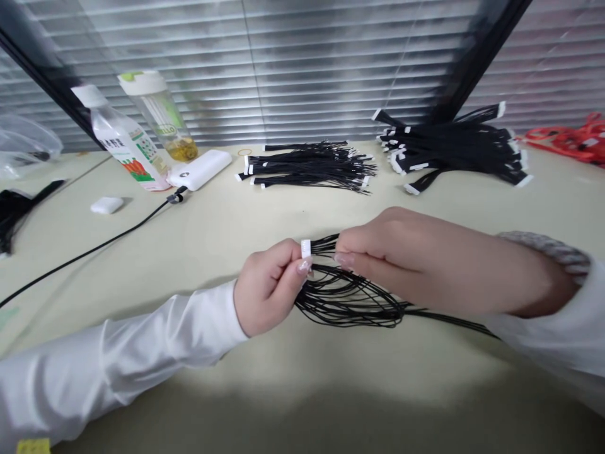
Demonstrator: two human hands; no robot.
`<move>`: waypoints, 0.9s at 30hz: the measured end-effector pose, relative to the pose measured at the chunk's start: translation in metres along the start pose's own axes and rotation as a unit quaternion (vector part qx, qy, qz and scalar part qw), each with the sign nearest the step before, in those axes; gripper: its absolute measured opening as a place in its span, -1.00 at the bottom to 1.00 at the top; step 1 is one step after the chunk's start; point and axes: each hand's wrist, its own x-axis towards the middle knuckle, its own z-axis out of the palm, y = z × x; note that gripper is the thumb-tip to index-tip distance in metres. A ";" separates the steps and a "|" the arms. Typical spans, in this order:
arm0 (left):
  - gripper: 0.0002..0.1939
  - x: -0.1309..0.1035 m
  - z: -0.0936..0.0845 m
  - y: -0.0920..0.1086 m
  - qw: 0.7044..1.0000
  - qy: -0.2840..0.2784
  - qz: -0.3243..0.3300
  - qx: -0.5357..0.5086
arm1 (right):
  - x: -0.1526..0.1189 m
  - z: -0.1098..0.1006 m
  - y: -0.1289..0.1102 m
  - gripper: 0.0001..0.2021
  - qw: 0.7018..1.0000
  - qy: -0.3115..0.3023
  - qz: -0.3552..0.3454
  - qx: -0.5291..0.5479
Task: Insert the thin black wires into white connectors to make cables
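My left hand (271, 287) is closed, its thumb and fingers pinching a white plastic connector (305, 248) at the end of a black wire harness (354, 302). Just to the right, my right hand (387, 252) is closed around the black wires close to that connector. Between the two hands a short stretch of parallel wires shows. Below them the rest of the wires bow out in a loose loop, gather at a point, and run off to the right under my right forearm. The wire ends inside my right fist are hidden.
Behind my hands lie a pile of black wires with white connectors (307, 165) and a larger bundle (454, 148). Red cords (567, 140) are far right. At left stand a drink bottle (125, 145) and a tumbler (163, 116), near a white power bank (203, 170) with a black cable (89, 253).
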 end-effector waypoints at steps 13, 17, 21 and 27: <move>-0.80 0.000 -0.002 0.001 0.999 -0.040 0.027 0.012 | 0.002 0.006 0.004 -0.70 0.998 0.056 -0.016 -0.031; -0.80 -0.002 -0.002 0.001 0.999 -0.038 0.024 0.007 | 0.004 0.011 0.001 -0.73 0.996 0.056 -0.005 -0.065; -0.78 -0.002 0.000 -0.001 1.000 -0.009 0.006 -0.003 | 0.004 0.015 0.000 -0.72 0.996 0.074 -0.018 -0.040; -0.76 0.000 -0.001 -0.002 1.000 -0.023 -0.006 -0.021 | 0.008 0.026 0.000 -0.74 0.991 0.117 -0.037 -0.062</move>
